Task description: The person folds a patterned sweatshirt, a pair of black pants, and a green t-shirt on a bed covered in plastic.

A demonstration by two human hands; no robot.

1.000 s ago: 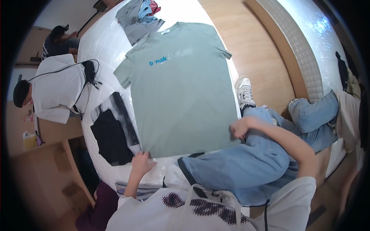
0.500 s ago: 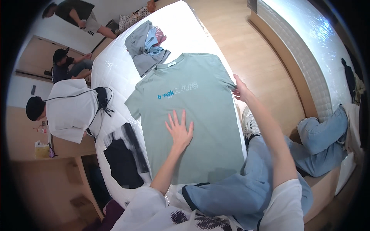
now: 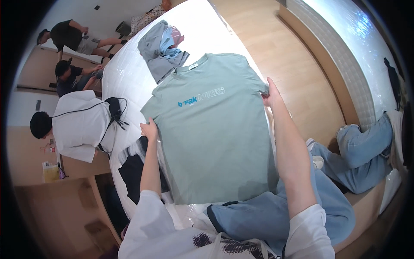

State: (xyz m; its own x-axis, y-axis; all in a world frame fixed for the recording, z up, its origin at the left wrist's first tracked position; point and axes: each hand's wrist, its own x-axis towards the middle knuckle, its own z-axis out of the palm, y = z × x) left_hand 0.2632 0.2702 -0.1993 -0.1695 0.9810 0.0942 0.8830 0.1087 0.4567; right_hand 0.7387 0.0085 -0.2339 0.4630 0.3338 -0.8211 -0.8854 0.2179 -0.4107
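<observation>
A sage-green T-shirt (image 3: 215, 142) lies spread face up on the plastic-covered mattress, its neck at the far end and blue and white lettering across the chest. My left hand (image 3: 149, 130) is closed at the hem of its left-side sleeve, fingers curled and thumb raised. At the opposite sleeve, my right hand (image 3: 271, 94) pinches the cuff, with some fingers hidden beneath the cloth. The shirt's bottom edge lies by my bent leg in blue jeans (image 3: 246, 216).
Crumpled grey and blue clothes (image 3: 161, 52) lie past the collar. Folded black clothing (image 3: 133, 175) rests left of the shirt. A person in white (image 3: 82, 125) sits at the left edge, two others beyond. Another wrapped mattress (image 3: 345, 52) stands right, across the wooden floor (image 3: 276, 47).
My left hand has left the shirt's chest and moved left to the sleeve, its fingers closing there. My right hand has closed on the other cuff. The far person at left has shifted.
</observation>
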